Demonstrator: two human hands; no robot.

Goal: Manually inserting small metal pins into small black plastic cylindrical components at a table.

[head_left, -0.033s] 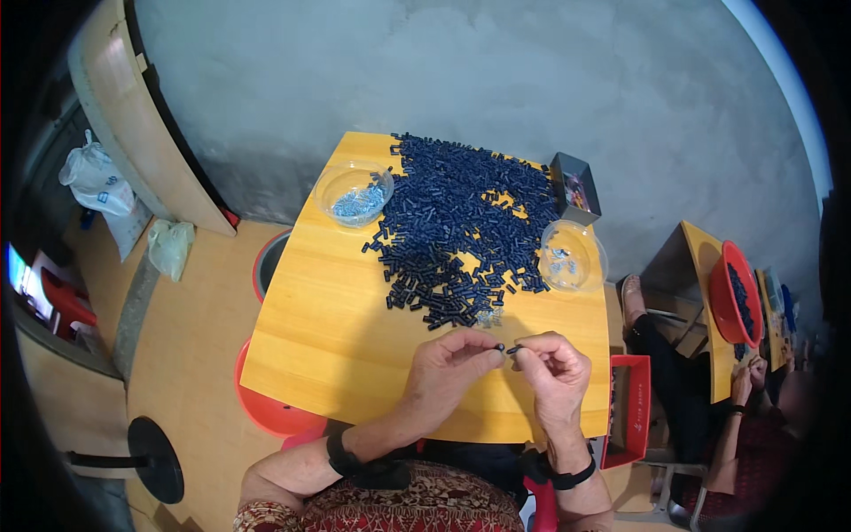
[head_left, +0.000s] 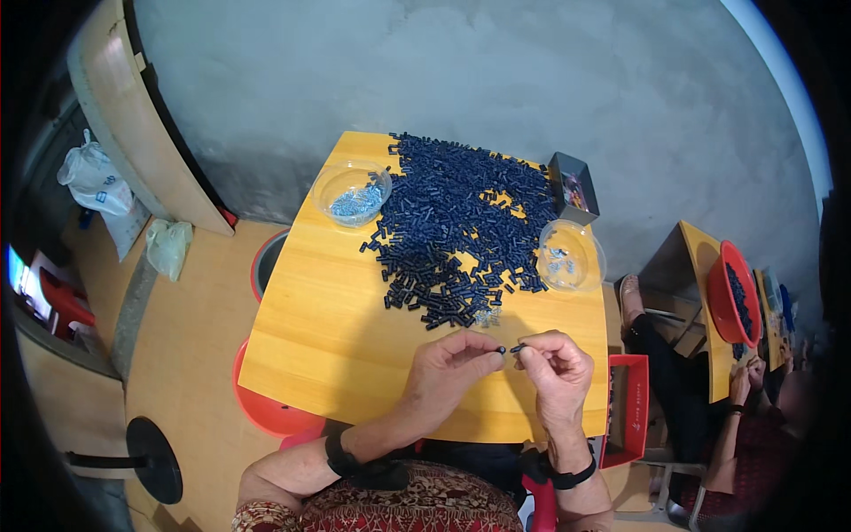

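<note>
Over the near part of the yellow table [head_left: 301, 355], my left hand [head_left: 448, 372] pinches a small black cylindrical piece [head_left: 501, 349], its round end showing. Just to the right, my right hand [head_left: 560, 372] pinches a small dark pin-like piece [head_left: 516, 349] between thumb and forefinger. A narrow gap separates the two pieces. Beyond my hands spreads a large heap of short black cylinders [head_left: 434, 222]. A few small shiny metal parts [head_left: 486, 316] lie at the heap's near edge.
A clear bowl [head_left: 324, 182] of silvery parts stands left of the heap, another clear bowl [head_left: 589, 275] right. A dark box [head_left: 581, 213] sits behind it. Red tubs [head_left: 266, 412] and a red box [head_left: 631, 417] flank the table. At right, another person [head_left: 727, 461] works beside a red basin [head_left: 731, 306].
My right hand has shifted very slightly to the right, so the gap between the two pieces is a little wider. Both hands keep their pinch.
</note>
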